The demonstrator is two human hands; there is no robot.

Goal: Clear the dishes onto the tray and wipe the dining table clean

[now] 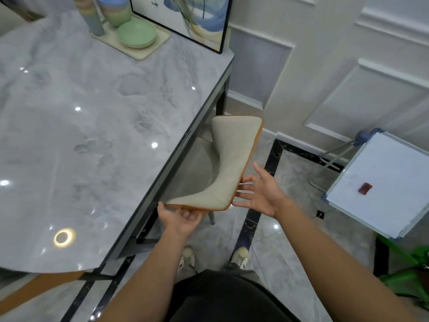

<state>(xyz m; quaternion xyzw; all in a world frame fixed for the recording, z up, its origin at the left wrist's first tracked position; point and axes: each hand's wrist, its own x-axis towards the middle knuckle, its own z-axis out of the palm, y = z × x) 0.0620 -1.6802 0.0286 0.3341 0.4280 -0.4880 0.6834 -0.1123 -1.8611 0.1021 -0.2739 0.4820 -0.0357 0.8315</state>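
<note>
At the near corner of the chair (234, 159), the left hand (178, 216) curls its fingers under the backrest, the right hand (260, 194) touches the side edge (fingers straight and spread), the chair stands tucked under the marble surface (92, 112), and green plates (137, 33) lie far beyond it.

Bare forearms (325, 240), blk top (222, 298), grey trousers (232, 268), cream sneakers (240, 255) w/ dark trim

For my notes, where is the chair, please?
Mid head view, the chair sits tucked under the marble table's right edge, left hand and right hand at its backrest.
</note>
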